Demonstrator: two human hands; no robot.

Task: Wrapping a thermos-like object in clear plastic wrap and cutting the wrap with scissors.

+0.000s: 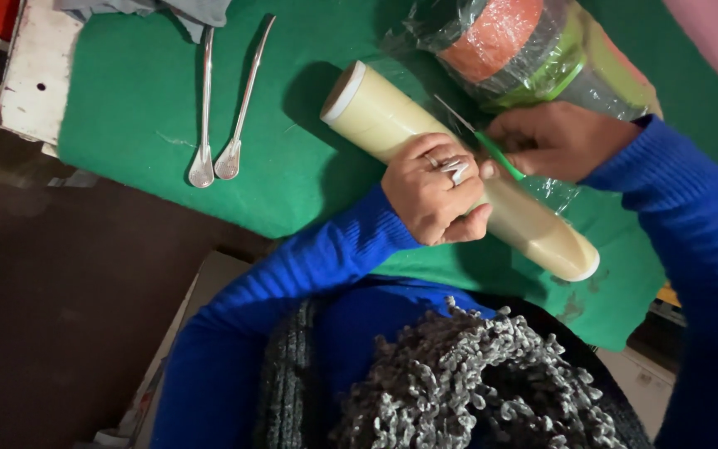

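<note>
A long cream-coloured roll of clear film (pixel 392 116) lies diagonally on the green cloth (pixel 143 91). My left hand (pixel 434 193), with a ring on one finger, grips the roll around its middle. My right hand (pixel 554 137) holds a green-handled cutter (pixel 479 137) whose thin blade points up-left, right above the roll and close to my left fingers. Behind my right hand sits a stack of coloured round containers wrapped in clear film (pixel 533 50), red, green and grey. Both sleeves are blue.
Two long metal spoon-like tools (pixel 218 125) lie side by side on the cloth at the left. A white board edge (pixel 35 75) is at the far left, with dark floor below. A grey knitted scarf (pixel 475 382) hangs at my chest.
</note>
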